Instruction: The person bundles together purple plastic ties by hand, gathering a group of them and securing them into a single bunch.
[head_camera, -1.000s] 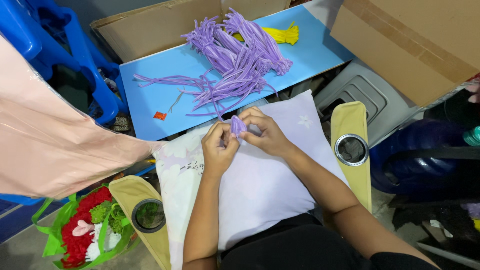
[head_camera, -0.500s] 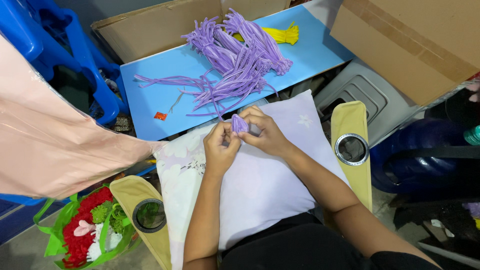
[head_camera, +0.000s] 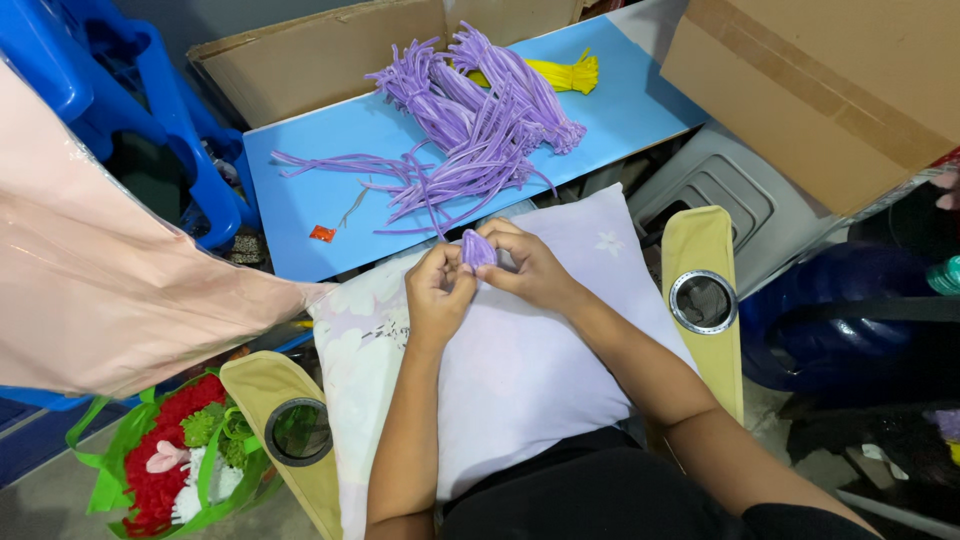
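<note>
Here, seen from the head camera, the left hand (head_camera: 437, 292) and right hand (head_camera: 528, 268) meet over a pale pillow (head_camera: 520, 370), both pinched shut on a small purple chenille-stem bundle (head_camera: 477, 249). Loose purple chenille stems (head_camera: 470, 130) lie on the blue desk (head_camera: 300, 195) beyond.

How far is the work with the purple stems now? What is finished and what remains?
Done: one small purple bud is already shaped. In hand: the left hand and right hand pinch it together over the pillow. Left: a big loose pile of purple stems and a yellow bundle lie unused on the blue board. So most material looks untouched.
</note>
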